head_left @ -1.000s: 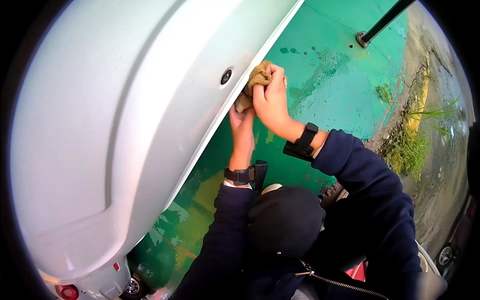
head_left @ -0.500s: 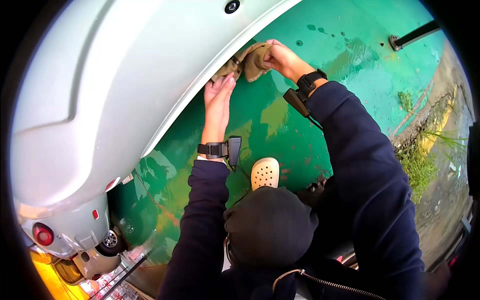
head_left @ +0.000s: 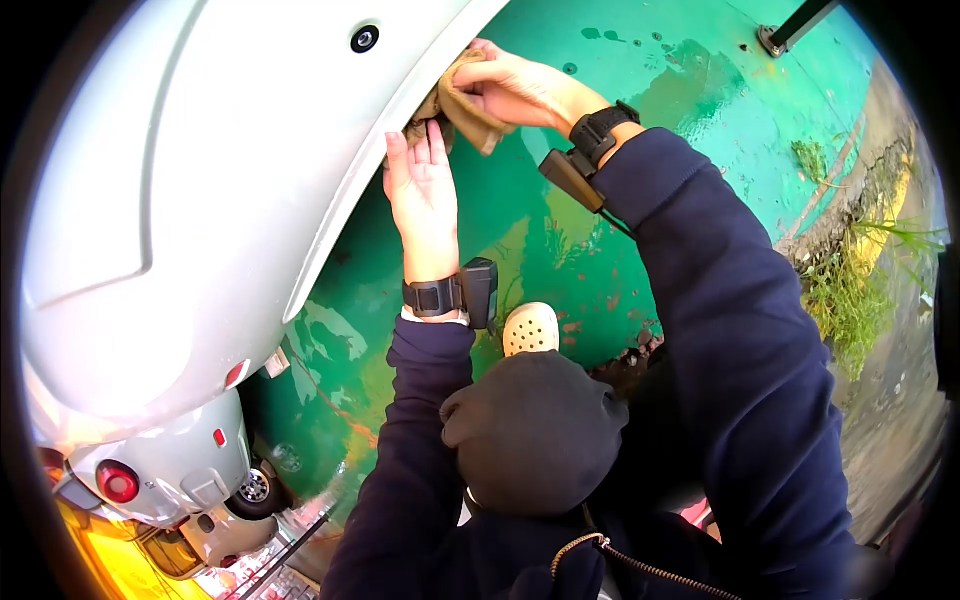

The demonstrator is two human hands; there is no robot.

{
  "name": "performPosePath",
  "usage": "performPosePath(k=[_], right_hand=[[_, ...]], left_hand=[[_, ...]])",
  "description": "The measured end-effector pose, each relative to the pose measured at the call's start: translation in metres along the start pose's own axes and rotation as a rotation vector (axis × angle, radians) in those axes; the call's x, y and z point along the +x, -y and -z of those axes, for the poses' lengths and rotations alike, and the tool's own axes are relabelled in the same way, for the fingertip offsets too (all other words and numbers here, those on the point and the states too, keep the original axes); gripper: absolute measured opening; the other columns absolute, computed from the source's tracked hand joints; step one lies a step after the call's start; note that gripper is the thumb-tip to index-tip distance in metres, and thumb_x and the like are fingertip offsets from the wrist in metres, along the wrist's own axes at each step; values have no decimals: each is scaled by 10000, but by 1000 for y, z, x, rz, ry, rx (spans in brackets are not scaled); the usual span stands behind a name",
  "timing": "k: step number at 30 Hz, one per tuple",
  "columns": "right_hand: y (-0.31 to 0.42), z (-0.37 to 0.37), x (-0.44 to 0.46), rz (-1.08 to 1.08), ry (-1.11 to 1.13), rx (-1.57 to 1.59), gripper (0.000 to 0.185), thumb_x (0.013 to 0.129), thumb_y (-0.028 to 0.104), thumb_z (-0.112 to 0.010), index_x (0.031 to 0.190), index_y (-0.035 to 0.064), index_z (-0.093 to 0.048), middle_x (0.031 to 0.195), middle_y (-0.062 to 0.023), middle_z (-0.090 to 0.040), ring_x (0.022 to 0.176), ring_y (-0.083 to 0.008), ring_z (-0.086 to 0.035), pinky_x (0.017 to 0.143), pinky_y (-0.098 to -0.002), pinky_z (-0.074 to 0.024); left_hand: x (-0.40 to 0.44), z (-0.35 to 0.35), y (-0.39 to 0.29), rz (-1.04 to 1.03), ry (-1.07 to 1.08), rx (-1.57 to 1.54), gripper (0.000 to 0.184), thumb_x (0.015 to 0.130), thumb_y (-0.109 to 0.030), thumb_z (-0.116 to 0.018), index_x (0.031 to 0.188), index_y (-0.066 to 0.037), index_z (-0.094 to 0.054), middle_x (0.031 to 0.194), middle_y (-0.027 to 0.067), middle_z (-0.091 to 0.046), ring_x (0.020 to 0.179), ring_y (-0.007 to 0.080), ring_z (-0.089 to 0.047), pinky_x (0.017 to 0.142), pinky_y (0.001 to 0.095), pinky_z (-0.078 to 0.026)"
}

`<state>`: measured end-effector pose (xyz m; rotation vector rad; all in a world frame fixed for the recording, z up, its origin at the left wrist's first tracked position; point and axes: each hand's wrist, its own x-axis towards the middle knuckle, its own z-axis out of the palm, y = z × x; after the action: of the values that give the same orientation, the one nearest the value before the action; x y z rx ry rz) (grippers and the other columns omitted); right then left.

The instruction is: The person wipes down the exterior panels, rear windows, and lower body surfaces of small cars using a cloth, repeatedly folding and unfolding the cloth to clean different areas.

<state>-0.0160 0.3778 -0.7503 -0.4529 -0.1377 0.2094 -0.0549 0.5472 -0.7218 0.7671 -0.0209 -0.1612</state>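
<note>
A brown cloth [head_left: 472, 104] hangs in folds at the lower edge of a white car's body panel [head_left: 240, 180]. My right hand [head_left: 520, 88] pinches the cloth from its right side, close to the panel edge. Palm up, my left hand [head_left: 424, 190] has its fingers apart and reaches to the panel's edge; its fingertips touch the cloth's lower folds, and the thumb lies by the edge. A round black sensor [head_left: 365, 39] sits in the panel above the hands. Each wrist wears a black strap with a small device.
Wet green floor [head_left: 560, 220] lies below, with a cream clog [head_left: 530, 328] near my body. A dark post [head_left: 795, 28] stands at the upper right, weeds [head_left: 850, 300] along the right edge. Another white car [head_left: 170, 460] and something yellow are at the lower left.
Both hands and the cloth have shifted along the panel edge, further down it than a second ago. The left hand has let its fingers spread, and the cloth hangs looser.
</note>
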Motion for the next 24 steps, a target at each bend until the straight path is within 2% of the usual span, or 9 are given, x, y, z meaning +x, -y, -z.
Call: performPosePath(k=[2,5,6,8,14,15,19,20,24], right_hand=[[-22,-7,10,-50,9,-41,602,750,28,-699,1212,-16,-317,1050,-125,-522,974,-197,-555,849,-313,-494],[-41,-29,-2,-159,27,-906,767,684,251,-764,1240,-75,-348,1061,-163,-541,933,-176,-558,751,-251,-468],[-37,-46,-10,-247,-6,-795,576,769,106,-688,1215,-53,-360,1124,-118,-495,1031,-180,-513,870,-275,-462],[-43,-44,-11,-208,-29,-554,492,792,99,-666,1188,-5,-393,1088,-88,-511,981,-145,-529,833,-251,-477],[-18,-26,-9,-286,146,-800,334,847,218,-655,1104,37,-541,885,16,-586,764,-58,-551,709,-191,-477],[-14,-22,-9,-294,145,-881,318,858,256,-654,1076,35,-586,857,24,-598,725,-47,-542,709,-194,-471],[5,-21,-15,-135,18,-767,414,887,327,-617,1145,3,-595,1047,-53,-651,924,-92,-605,849,-249,-485],[7,-21,-11,-82,-20,-818,369,825,401,-671,897,40,-646,840,-2,-645,742,-63,-579,693,-227,-478],[-19,-29,-9,49,-223,-944,410,802,443,-686,729,60,-559,675,15,-546,627,-53,-472,569,-233,-407]], left_hand=[[3,1,2,-18,40,87,497,873,-242,-648,1249,20,-458,1314,148,-478,1250,248,-422,1116,405,-281],[-3,1,-2,-55,82,402,531,951,-372,-510,1280,38,-434,1254,160,-511,1178,241,-491,1039,380,-356],[-7,-2,-7,-46,39,402,513,943,-337,-536,1280,37,-434,1247,157,-514,1157,240,-507,1028,382,-378],[-9,8,-13,-67,44,424,469,917,-270,-596,1250,30,-457,1240,149,-520,1142,232,-518,1011,379,-404],[-36,24,-22,-39,-52,504,401,875,-74,-636,1223,28,-464,1183,102,-561,1089,185,-554,983,345,-436],[-45,19,-21,-54,-33,585,569,850,-12,-648,1327,81,-353,1161,99,-576,1053,151,-560,955,288,-433],[-78,-11,-15,-136,90,766,610,862,2,-616,1389,41,-312,1226,146,-552,1127,176,-541,955,291,-421],[-79,-15,-19,-137,91,764,610,862,2,-616,1389,41,-312,1226,146,-552,1127,176,-541,955,291,-421],[-78,-19,-29,-565,55,1162,596,866,50,-505,1417,22,-279,1314,197,-419,1183,246,-494,997,334,-376]])
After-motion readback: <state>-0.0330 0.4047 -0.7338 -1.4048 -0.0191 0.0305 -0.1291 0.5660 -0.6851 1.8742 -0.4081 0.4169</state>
